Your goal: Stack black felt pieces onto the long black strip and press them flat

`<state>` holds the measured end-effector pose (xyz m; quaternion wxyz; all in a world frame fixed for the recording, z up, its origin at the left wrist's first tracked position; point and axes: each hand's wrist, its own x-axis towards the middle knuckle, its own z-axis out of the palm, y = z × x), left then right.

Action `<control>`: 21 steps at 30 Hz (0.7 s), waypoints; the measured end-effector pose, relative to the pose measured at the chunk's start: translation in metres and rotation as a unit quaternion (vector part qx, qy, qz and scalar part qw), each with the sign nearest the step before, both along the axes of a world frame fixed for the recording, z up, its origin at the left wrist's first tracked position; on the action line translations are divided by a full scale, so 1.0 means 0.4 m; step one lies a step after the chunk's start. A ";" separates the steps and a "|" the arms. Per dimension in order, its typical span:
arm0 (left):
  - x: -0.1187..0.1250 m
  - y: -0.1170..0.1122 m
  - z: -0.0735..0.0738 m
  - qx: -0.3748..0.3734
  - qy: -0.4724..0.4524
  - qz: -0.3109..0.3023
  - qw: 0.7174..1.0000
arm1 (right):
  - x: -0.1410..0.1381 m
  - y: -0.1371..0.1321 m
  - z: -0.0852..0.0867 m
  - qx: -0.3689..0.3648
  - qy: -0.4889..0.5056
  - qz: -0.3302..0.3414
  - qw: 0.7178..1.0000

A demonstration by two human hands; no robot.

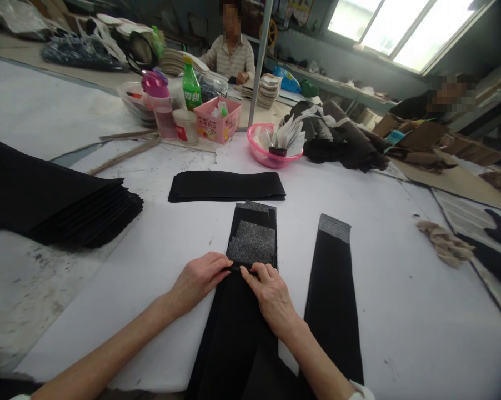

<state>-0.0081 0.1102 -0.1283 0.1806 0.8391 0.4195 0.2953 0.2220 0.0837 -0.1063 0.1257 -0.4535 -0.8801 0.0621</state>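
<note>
A long black fabric strip (234,333) is laid lengthwise on the white surface (400,289), directly in front of the person, running from the near edge away towards the middle. At its far end a grey, felt-like patch (251,243) is seen lying on top of the black cloth.

Both hands are laid palm down on this strip, just below the patch. The left hand (198,280) is placed at the strip's left edge, with its fingers stretched out side by side and their tips pressed against the lower left corner of the patch. The right hand (271,297) is set on the middle of the strip, with its index finger laid along the lower edge of the patch. Neither hand is closed around anything, and the fingertips of the two hands are nearly met.

A second black strip (331,300) with a grey end is laid parallel, just beside the first on the right. A flat stack of black pieces (226,186) is placed crosswise beyond both, and a larger black stack (54,200) is kept well apart on the left. Farther back, a pink basin (271,155), a pink box (217,122) and a green bottle (191,86) are stood, and a seated co-worker (231,55) is seen behind them.
</note>
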 end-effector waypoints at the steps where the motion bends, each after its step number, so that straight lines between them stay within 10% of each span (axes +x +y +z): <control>1: 0.001 -0.001 0.000 0.005 0.002 0.000 1.000 | 0.000 0.000 0.000 0.000 0.000 0.000 1.000; 21: 0.020 -0.012 -0.003 0.214 0.169 -0.039 0.961 | -0.014 0.000 0.002 0.009 -0.048 -0.004 0.999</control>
